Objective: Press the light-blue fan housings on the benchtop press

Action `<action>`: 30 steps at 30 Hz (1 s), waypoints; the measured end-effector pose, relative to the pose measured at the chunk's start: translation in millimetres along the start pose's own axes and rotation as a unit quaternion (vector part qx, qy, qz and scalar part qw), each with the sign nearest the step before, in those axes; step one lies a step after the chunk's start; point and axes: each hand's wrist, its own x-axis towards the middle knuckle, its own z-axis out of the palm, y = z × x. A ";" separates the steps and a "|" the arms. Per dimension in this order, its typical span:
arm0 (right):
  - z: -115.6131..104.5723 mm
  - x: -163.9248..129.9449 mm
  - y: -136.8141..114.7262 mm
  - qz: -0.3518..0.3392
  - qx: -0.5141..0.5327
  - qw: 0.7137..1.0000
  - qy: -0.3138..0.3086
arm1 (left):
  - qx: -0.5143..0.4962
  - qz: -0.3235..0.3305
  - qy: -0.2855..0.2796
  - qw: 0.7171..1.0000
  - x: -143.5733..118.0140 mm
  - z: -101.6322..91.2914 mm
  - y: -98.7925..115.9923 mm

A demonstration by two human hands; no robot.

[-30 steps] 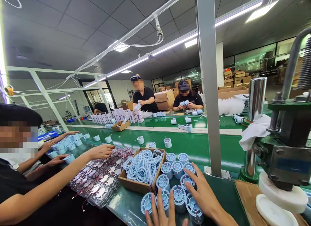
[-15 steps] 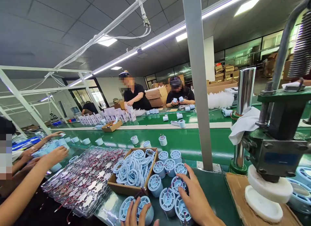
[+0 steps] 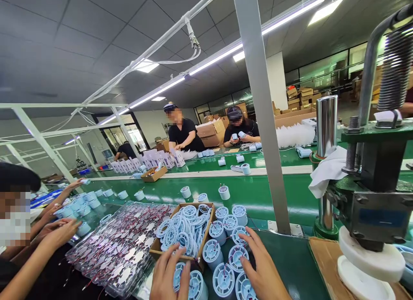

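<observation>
Light blue round plastic housings (image 3: 223,279) with spoked tops and short red-and-black wires stand upright in a cluster. My left hand (image 3: 166,274) is over the near left of this group, fingers apart around the top of one housing (image 3: 177,277); whether it touches is hard to tell. Another housing (image 3: 197,286) stands just right of it. My right hand (image 3: 264,267) lies along the cluster's right side, its fingers spread, fingertips close to or on the housings there. Behind the left fingertips, a cardboard box (image 3: 155,251) holds many light blue rings (image 3: 183,224).
Clear trays of wired silvery parts (image 3: 119,244) lie left. A press with a white round head (image 3: 371,255) stands right above cardboard (image 3: 322,259). A grey post (image 3: 263,119) rises ahead. Co-workers sit at left and across the green belt (image 3: 290,192); one's hands (image 3: 63,231) are near more housings.
My left hand has risen toward the ring box and now spreads by the left housing. My right hand stays at the cluster. The left co-worker's near hand has drawn back; the view has tilted slightly.
</observation>
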 end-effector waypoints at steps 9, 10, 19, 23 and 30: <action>-11.6 -1.3 22.3 -0.051 -0.007 0.999 -0.007 | 0.147 -0.084 -0.253 0.953 177.8 22.0 -8.0; -14.5 0.4 25.7 -0.053 -0.004 0.999 0.003 | 0.153 -0.093 -0.267 0.947 183.2 26.2 -10.3; -17.0 11.3 29.7 -0.022 0.039 0.994 0.099 | 0.162 -0.116 -0.258 0.945 187.2 32.3 -12.6; -16.4 13.1 27.7 -0.030 0.038 0.991 0.128 | 0.123 -0.097 -0.221 0.963 187.7 14.6 -0.7; -19.8 21.1 26.0 -0.016 0.031 0.983 0.181 | -0.092 0.094 -0.226 0.965 60.6 -2.6 87.0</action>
